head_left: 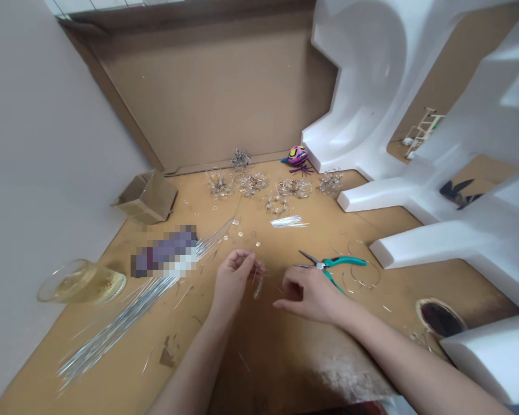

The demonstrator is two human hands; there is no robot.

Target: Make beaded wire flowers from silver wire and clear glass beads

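Observation:
My left hand (236,276) pinches a thin wire strung with clear beads (258,286), which hangs just right of the fingers. My right hand (307,294) is close beside it, fingers loosely curled, and anything thin between them is hard to make out. Just above that hand lie teal-handled needle-nose pliers (328,265), apart from it. Several clear-beaded wire flowers (253,184) stand at the far edge of the board. A small bunch of silver wires (289,222) lies nearer, and a long sheaf of silver wires (112,328) lies to the left.
A blurred-out object (164,251) lies left of my hands, beside a glass bowl of yellowish liquid (82,282) and a cardboard box (147,199). White foam packing (372,75) walls the right side. A colourful toy (296,155) stands at the back.

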